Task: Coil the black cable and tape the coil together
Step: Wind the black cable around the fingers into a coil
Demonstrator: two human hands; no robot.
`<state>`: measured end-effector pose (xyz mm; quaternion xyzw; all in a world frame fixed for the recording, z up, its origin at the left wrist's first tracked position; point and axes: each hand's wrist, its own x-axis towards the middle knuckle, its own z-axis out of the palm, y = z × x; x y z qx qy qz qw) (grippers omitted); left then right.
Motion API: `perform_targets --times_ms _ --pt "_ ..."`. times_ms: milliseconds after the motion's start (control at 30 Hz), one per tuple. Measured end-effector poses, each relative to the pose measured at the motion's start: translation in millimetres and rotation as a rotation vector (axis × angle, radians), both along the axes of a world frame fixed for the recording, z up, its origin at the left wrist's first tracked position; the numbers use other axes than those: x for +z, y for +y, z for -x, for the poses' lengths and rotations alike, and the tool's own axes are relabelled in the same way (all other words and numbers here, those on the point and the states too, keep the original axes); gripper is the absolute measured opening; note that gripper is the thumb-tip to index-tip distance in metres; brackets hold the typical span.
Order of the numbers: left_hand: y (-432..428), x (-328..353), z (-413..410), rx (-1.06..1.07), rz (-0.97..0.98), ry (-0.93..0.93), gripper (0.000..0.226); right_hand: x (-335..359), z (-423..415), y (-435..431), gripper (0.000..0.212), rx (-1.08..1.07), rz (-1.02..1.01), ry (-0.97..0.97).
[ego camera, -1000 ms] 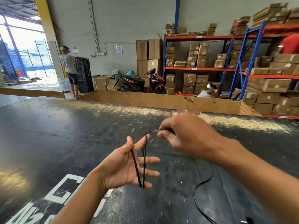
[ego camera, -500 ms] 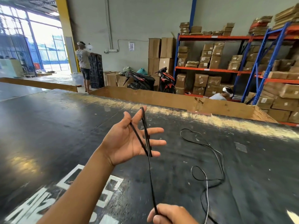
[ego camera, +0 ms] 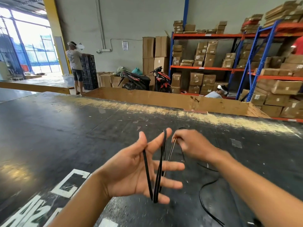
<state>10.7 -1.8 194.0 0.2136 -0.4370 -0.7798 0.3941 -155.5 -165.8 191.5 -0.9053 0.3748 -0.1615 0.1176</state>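
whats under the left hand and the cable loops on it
Under the left hand and its black cable loops lies the dark table, with white painted lettering near the wrist. Whatever sits directly beneath the palm is covered.

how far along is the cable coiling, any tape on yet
Early on. Done: a few turns of the black cable run from index fingertip to little finger of the open left hand. In hand: the right hand pinches the next stretch beside that fingertip. Left: loose cable lies on the table; no tape shows anywhere.
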Motion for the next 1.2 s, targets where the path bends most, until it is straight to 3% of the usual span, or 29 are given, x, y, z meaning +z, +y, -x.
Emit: perform_targets --times_ms 267,500,767,1000,1200 --pt "-13.2 -22.4 1.1 -0.018 -0.101 -0.048 0.059 95.2 -0.3 -3.0 0.01 0.045 0.481 0.125" --pt "-28.2 -37.0 -6.1 0.053 -0.154 -0.098 0.058 123.9 4.7 18.4 0.014 0.065 0.59 0.166" --pt "-43.1 -32.9 -45.3 0.301 -0.185 -0.003 0.057 104.8 15.9 79.5 0.017 0.14 0.29 0.034" --pt "-53.2 0.3 -58.4 0.443 -0.089 0.026 0.058 27.8 20.7 118.2 0.026 0.177 -0.09 -0.127" --pt "-53.5 24.0 -57.9 0.441 -0.006 0.081 0.057 -48.6 12.0 145.6 0.026 0.141 -0.376 -0.252"
